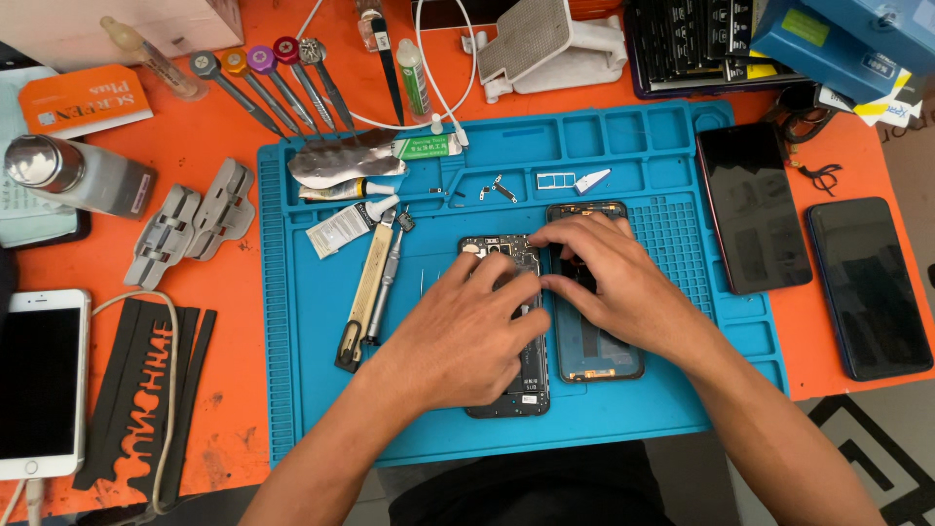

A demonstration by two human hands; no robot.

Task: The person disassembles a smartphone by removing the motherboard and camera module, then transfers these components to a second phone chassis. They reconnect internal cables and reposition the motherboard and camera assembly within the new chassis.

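On the blue work mat [312,321] lies an opened phone body [502,251] with its circuit board showing. Beside it on the right lies a dark phone frame [596,351]. My left hand [467,331] rests flat over the opened phone body, fingers pressing on it. My right hand [614,278] lies over the upper part of the dark frame, its fingertips meeting my left fingers at the seam between the two parts. What is under the fingertips is hidden.
A knife-like tool and a metal pen tool [375,287] lie left of the phone. Glue tubes [355,170] and small parts [565,181] sit in the mat's upper trays. Two dark phones [755,209] [870,287] lie at the right, a white phone [41,380] at the left, screwdrivers [268,83] at the top.
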